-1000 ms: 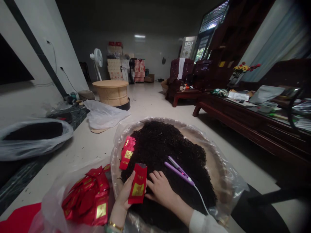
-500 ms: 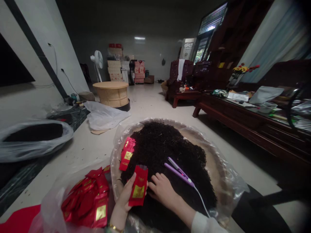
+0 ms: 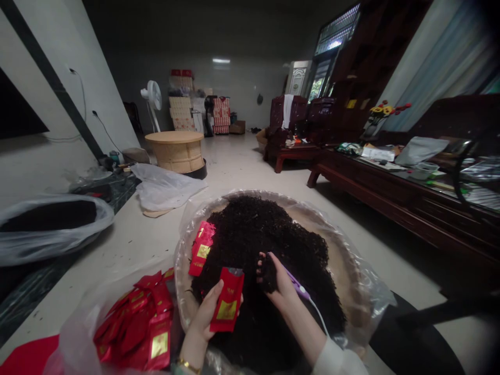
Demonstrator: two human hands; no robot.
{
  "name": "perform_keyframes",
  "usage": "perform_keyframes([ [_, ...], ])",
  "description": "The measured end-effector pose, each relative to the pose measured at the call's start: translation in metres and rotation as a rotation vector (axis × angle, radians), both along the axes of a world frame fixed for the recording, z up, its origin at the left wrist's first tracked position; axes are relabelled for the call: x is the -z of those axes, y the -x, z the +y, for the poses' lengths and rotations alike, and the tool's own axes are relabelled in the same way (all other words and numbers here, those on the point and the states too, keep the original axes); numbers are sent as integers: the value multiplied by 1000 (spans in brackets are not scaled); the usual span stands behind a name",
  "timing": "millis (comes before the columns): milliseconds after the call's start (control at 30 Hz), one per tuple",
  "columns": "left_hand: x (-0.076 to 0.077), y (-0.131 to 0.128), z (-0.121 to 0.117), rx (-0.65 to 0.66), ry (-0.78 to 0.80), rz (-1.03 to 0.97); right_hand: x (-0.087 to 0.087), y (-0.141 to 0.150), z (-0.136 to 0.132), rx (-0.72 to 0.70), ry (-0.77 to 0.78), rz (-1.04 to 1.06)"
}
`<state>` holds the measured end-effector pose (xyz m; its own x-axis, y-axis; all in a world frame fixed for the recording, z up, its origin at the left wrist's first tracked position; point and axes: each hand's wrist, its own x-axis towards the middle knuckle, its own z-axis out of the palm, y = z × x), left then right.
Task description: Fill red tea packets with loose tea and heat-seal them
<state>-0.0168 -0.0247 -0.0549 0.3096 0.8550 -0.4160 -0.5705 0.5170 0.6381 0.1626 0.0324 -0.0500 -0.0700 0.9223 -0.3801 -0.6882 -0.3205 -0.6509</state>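
Observation:
My left hand is closed around a small red packet with a gold label, its top end up. My right hand, palm turned up with fingers curled, cups a clump of dark dried tea leaves just right of the packet. Below both hands spreads a large heap of the same tea leaves in a round, plastic-lined tray. A purple hair straightener with a white cord lies on the heap, partly hidden behind my right hand. More red packets rest at the tray's left edge.
A clear plastic bag full of red packets stands at the lower left. Farther left is an open bag of dark leaves. A round wooden stand, a white fan and a long dark table stand beyond.
My right hand has turned palm up, lifting a clump of tea leaves, and now covers part of the straightener. The packet in my left hand has tilted and shifted slightly right.

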Motion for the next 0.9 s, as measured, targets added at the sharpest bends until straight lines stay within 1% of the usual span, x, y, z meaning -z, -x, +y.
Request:
perform_keyframes([
  [67,1,-3,0,14,-18,34,-3,-2,1,-7,-8,40],
  [133,2,-7,1,36,-57,63,-9,-6,2,-23,-27,105],
  [200,1,-10,2,69,-107,89,-19,-8,4,-41,-56,159],
  [267,-1,-14,5,104,-158,110,-30,-8,5,-44,-88,162],
  [367,-6,-20,9,143,-208,130,-46,-3,6,-28,-128,102],
  [467,-9,-25,14,148,-222,137,-58,4,4,-25,-174,8],
  [533,-11,-27,17,141,-227,136,-62,8,2,-33,-220,-70],
  [633,-11,-28,21,133,-236,128,-65,10,-1,-74,-302,-204],
  [733,-8,-28,23,120,-232,119,-64,8,-4,-192,-372,-326],
  [833,-5,-27,24,111,-229,105,-66,5,-8,-392,-408,-406],
  [900,-5,-26,24,102,-240,97,-70,4,-11,-501,-459,-411],
])
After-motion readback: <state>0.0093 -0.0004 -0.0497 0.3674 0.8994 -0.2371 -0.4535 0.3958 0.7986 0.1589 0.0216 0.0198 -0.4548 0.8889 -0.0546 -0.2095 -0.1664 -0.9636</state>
